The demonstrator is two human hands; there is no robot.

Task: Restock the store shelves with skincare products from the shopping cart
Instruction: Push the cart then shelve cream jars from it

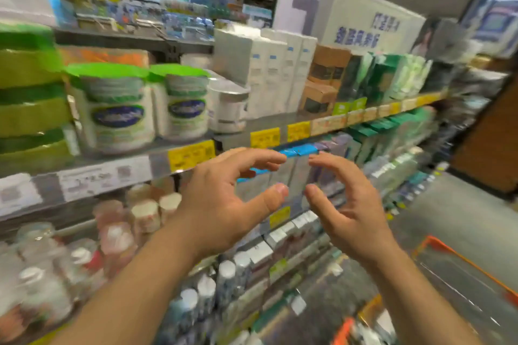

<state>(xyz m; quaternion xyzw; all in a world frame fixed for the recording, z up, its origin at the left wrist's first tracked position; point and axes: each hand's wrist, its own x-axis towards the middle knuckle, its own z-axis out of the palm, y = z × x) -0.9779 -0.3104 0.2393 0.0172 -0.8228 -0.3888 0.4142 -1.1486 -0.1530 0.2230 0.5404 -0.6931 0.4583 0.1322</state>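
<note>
Between items — shelves look largely stocked.
Left hand (224, 204) and right hand (347, 204) hover loosely curled, grasping nothing; the shopping cart (462, 283) likely holds more.

Tall pale upright skincare boxes w/ blue tops (291, 173) stand in a row on grey metal shelf (157, 161); orange-rimmed shopping cart (459, 274) bottom right.
</note>
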